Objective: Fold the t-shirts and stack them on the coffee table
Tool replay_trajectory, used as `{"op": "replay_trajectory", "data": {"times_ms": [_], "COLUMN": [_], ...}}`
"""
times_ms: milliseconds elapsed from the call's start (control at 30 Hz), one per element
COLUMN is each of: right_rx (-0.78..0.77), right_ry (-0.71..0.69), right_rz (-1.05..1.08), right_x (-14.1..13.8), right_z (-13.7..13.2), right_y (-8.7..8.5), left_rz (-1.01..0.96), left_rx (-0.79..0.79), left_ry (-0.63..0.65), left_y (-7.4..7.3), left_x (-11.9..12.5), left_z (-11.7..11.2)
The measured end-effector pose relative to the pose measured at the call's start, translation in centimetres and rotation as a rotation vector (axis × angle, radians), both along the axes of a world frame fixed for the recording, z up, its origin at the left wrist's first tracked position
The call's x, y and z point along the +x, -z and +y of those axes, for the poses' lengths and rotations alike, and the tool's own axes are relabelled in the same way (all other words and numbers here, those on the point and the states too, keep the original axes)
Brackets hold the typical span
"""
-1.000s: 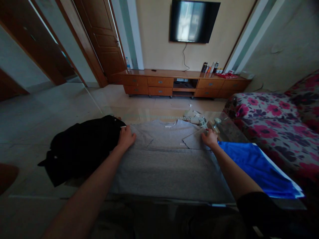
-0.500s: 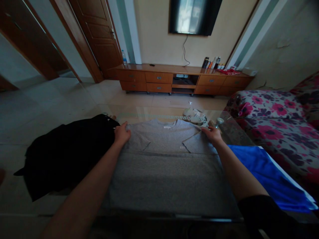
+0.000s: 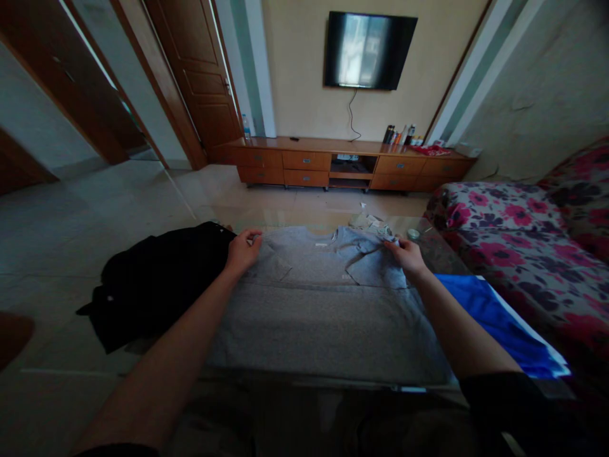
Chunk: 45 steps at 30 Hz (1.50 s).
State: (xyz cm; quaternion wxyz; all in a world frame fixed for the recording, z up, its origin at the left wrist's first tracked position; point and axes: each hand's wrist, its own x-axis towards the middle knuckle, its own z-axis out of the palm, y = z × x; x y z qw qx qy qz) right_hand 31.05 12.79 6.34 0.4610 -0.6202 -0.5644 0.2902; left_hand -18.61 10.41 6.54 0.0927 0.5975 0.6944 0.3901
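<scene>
A grey T-shirt [image 3: 323, 324] lies front up on a glass table, its lower part folded up across the chest, its collar at the far side. My left hand [image 3: 244, 252] has its fingers closed at the shirt's left shoulder; the fabric between them is hardly visible. At the right shoulder, my right hand [image 3: 406, 255] pinches the cloth, which is slightly raised and wrinkled there. Beside my left forearm is a heap of black clothing [image 3: 162, 279]. A folded blue garment [image 3: 485, 317] with a white edge lies beyond my right forearm.
Behind the shirt, a crumpled plastic bag [image 3: 368, 222] and a small round glass item [image 3: 413, 234] sit on the table [image 3: 442, 254]. A flowered sofa [image 3: 514, 254] stands at right. A low wooden cabinet [image 3: 304, 168] with bottles runs along the far wall beneath a television [image 3: 371, 51].
The view has tilted up a little. My left hand has shifted slightly right, towards the collar. Creases have formed at the shirt's right shoulder and sleeve, where my right hand still grips.
</scene>
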Motion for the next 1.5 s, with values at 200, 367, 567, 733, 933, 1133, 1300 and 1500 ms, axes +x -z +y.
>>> {"op": "replay_trajectory", "data": {"times_ms": [200, 367, 567, 733, 933, 1133, 1300, 1500], "right_rx": [0.116, 0.089, -0.094, -0.08, -0.055, 0.194, 0.016, -0.153], "right_ry": [-0.128, -0.273, -0.317, -0.405, -0.487, -0.589, -0.824, -0.879], "right_rz": [-0.055, -0.259, -0.971, -1.059, -0.739, -0.493, -0.598, -0.715], "right_x": [3.6, 8.8, 9.3, 3.0, -3.7, -3.8, -2.6, -2.1], "right_z": [-8.7, -17.2, -22.6, -21.7, -19.7, -20.8, -22.5, -22.7], "right_y": [-3.2, -0.8, 2.5, 0.2, 0.0, -1.0, -0.4, 1.0], "left_rz": [0.011, 0.065, 0.467, 0.724, 0.737, 0.861, 0.766, 0.55], "left_rx": [0.09, -0.113, -0.291, -0.259, -0.095, 0.013, -0.011, -0.148], "left_ry": [0.188, 0.262, 0.422, 0.638, 0.726, 0.864, 0.882, 0.913], "left_y": [-4.3, -2.9, 0.2, -0.4, -0.3, 0.1, -0.6, -1.4], "left_x": [-2.2, -7.2, -7.3, 0.5, 6.8, 6.9, 6.9, 6.0], "left_z": [-8.6, -16.4, -20.8, -21.5, -22.3, -22.5, -22.8, -23.1]}}
